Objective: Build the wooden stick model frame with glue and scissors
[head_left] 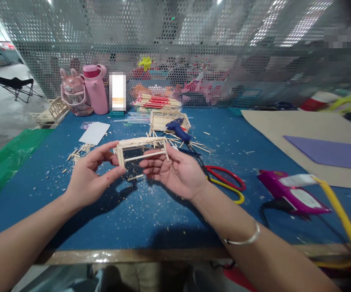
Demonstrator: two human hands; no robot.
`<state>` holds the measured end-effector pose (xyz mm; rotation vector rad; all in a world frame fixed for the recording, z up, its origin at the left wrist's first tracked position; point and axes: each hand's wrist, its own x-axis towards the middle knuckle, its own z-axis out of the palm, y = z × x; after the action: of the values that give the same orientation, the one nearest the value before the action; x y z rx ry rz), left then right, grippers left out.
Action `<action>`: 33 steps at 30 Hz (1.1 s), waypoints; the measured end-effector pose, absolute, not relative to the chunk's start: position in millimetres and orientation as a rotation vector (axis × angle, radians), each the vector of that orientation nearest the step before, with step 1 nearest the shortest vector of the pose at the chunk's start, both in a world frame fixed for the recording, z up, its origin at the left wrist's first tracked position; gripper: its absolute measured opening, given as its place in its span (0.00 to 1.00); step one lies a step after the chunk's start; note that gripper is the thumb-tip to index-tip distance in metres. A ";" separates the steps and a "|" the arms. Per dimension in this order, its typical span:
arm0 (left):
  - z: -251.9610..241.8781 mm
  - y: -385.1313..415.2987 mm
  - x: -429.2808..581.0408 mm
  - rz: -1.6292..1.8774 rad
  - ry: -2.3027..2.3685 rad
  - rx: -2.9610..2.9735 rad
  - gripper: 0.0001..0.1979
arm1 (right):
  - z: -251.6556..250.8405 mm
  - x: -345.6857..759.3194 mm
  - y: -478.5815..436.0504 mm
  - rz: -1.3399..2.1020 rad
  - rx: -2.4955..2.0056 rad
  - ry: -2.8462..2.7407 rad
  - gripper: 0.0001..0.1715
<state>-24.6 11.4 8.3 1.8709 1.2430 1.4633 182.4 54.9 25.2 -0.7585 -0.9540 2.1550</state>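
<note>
A small frame of pale wooden sticks [142, 142] is held up above the blue table. My left hand [95, 174] pinches its left end between thumb and fingers. At its right end is my right hand [177, 170], palm up, with the thumb hidden behind the corner post and the fingers curled beneath the frame. Behind the frame, a blue glue gun [179, 129] rests against a stick-built tray [160, 121]. Loose sticks [200, 145] lie around the glue gun, and short cut pieces [80, 152] are heaped to the left near a white card [94, 133].
Pink bottles [96, 91] and a bundle of red-marked sticks [157, 101] stand or lie by the perforated metal screen [193, 48]. Red-and-yellow-handled pliers [227, 178], a magenta device [294, 192] with a yellow strap, and a purple sheet [330, 152] are at right.
</note>
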 end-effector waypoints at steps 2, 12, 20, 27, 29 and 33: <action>8.5 11.6 -23.5 1.475 1.213 1.839 0.26 | 24.9 182.0 54.2 2.154 -0.739 -0.952 0.29; 5.2 11.7 -24.8 1.490 1.202 1.814 0.25 | 22.3 182.3 53.0 2.155 -0.674 -0.985 0.31; 5.9 11.9 -24.7 1.483 1.221 1.872 0.25 | 22.0 181.9 53.5 2.118 -0.678 -0.989 0.30; 6.6 12.1 -25.0 1.477 1.241 1.888 0.24 | 21.6 180.6 53.4 2.110 -0.684 -0.933 0.31; 5.8 12.3 -25.3 1.476 1.237 1.886 0.24 | 22.1 180.6 53.1 2.122 -0.682 -0.921 0.31; 4.3 12.6 -25.5 1.479 1.232 1.894 0.25 | 23.8 180.3 52.3 2.145 -0.682 -0.896 0.32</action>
<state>-25.5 12.6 4.3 1.8936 1.2318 1.4792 180.3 52.3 23.8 -0.6823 -0.8957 2.1446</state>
